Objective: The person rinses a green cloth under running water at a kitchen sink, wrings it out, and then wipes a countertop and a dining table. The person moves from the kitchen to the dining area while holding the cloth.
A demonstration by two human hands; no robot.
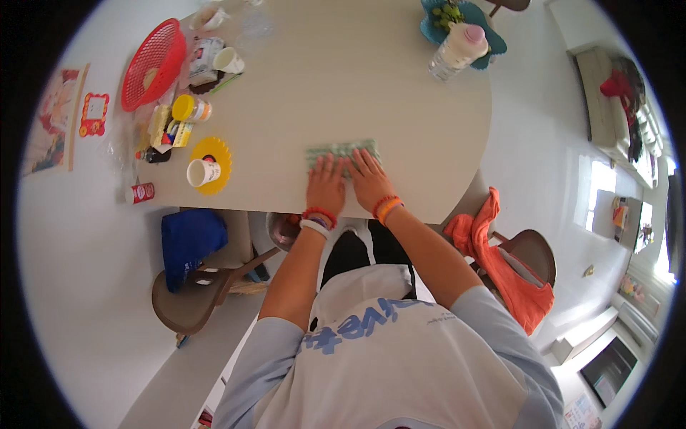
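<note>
A green-and-white patterned cloth (343,150) lies flat on the light tabletop (343,96), close to its near edge. My left hand (326,185) rests palm down on the cloth's left part, fingers stretched away from me. Beside it, my right hand (371,182) presses flat on the right part, its fingers slightly spread. Neither hand grips the cloth; both cover its near side. Beaded bracelets circle both wrists.
To the left, a paper cup (203,172) stands on a yellow scalloped mat (225,161), near a yellow-lidded jar (191,109) and red basket (155,64). A bottle (455,51) and teal dish (490,43) stand far right. Chairs (187,305) flank me.
</note>
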